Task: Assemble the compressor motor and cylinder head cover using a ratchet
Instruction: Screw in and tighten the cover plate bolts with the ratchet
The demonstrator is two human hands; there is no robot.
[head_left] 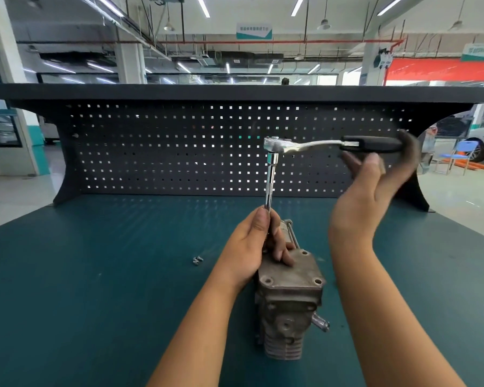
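My left hand (259, 241) gripping extension bar (271, 180) low, keeping it upright over far bolt hole. My right hand (375, 196) swinging ratchet (316, 144) handle, pointing 3 o'clock; fingers blurred, grip unclear. Cylinder head cover (294, 272) sitting atop compressor (285, 317) on table (95, 275); spare bolts (197, 260) lying at its 9 o'clock.

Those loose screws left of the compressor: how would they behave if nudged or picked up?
The screws look small and metallic, so probably light and stiff. Their round shanks would likely roll in arcs on the smooth bench top. Probably fiddly to pinch.
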